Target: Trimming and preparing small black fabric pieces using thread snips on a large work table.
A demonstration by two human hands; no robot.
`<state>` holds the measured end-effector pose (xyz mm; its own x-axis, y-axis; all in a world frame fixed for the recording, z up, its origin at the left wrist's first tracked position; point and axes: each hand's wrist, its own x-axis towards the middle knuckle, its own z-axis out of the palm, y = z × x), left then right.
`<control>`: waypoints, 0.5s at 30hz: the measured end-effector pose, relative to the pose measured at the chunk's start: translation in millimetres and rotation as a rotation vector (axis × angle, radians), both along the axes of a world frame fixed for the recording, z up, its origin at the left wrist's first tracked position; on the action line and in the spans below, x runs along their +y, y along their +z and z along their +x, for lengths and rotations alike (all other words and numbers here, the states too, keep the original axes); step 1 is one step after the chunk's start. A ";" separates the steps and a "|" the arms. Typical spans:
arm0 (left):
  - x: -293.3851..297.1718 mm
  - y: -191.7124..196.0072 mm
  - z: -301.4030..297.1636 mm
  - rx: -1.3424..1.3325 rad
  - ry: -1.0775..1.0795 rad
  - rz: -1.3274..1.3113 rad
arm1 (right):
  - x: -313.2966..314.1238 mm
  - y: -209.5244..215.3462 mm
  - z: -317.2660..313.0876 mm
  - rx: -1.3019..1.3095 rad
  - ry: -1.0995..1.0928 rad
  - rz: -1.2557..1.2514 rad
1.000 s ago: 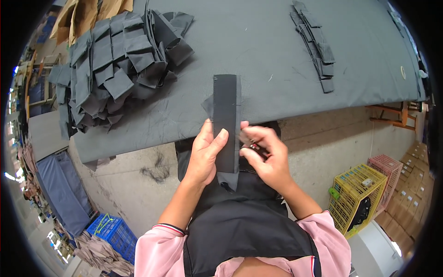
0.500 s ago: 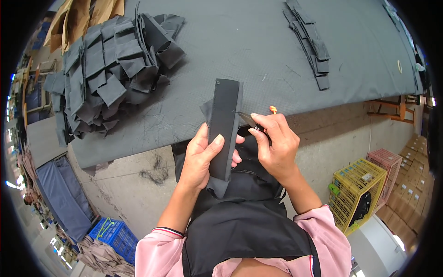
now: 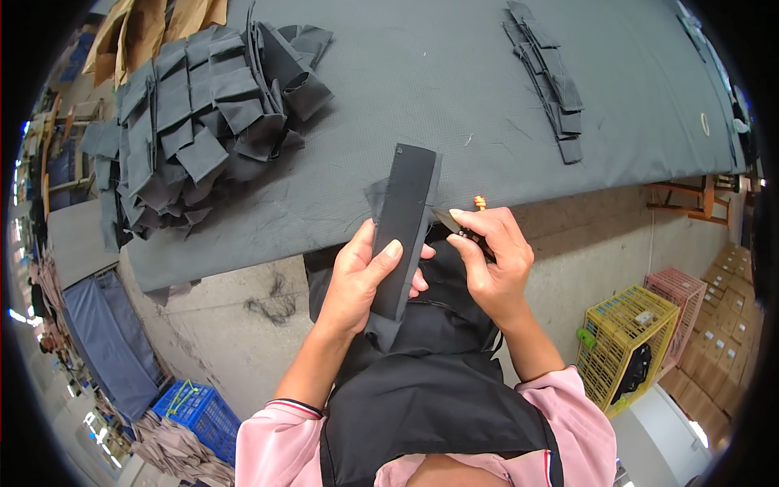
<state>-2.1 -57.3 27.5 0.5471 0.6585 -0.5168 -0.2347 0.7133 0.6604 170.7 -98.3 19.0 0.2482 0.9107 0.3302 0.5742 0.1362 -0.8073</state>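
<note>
My left hand (image 3: 361, 272) is closed round a long strip of dark grey fabric (image 3: 408, 195), thumb on top and fingertips showing at its right edge. The strip stands out over the table's near edge, with a loose flap at its left side. In my right hand (image 3: 499, 256) is a small pair of thread snips (image 3: 454, 223), held between thumb and fingers. Their pointed tip lies close to the strip's right edge; whether it touches cannot be told. An orange cord end (image 3: 479, 203) shows above the right fingers.
A heap of folded dark fabric pieces (image 3: 191, 122) lies on the grey-covered table (image 3: 389, 89) at left, by brown paper (image 3: 150, 32). A narrow stack of strips (image 3: 548, 85) lies at right. Yellow crate (image 3: 621, 345) and blue crate (image 3: 199, 418) stand on the floor.
The strip has shifted slightly right and tilts more to the right at its top. My right hand with the snips has moved a little right and down.
</note>
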 end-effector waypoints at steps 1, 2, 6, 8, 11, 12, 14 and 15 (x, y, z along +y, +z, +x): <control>-0.6 0.2 -0.7 0.002 0.003 0.000 | 0.8 3.4 -0.8 -0.027 0.019 0.043; -1.1 0.5 -1.3 0.016 -0.007 0.007 | 1.7 4.2 -2.3 -0.025 0.022 0.043; -1.3 4.1 0.1 0.094 -0.074 0.039 | 8.2 2.1 -0.1 -0.064 0.059 -0.048; -1.5 2.0 -0.7 0.099 -0.089 0.052 | 9.6 0.7 0.9 -0.106 0.090 -0.024; -1.3 1.9 -2.6 0.112 -0.111 0.075 | 9.3 -0.3 -0.1 -0.117 0.085 -0.023; -0.9 2.2 -3.1 0.117 -0.119 0.086 | 8.2 -1.3 -0.9 -0.149 0.086 -0.013; -2.3 -0.4 -4.2 0.115 -0.120 0.075 | 5.3 -2.3 -1.3 -0.183 0.084 -0.003; -2.4 -1.4 -4.5 0.116 -0.119 0.065 | 4.0 -2.8 -0.6 -0.152 0.052 0.035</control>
<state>-6.6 -59.7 26.1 0.5622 0.6266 -0.5397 -0.0710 0.6867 0.7234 170.1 -94.3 16.2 0.1460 0.9082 0.3923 0.6810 0.1954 -0.7058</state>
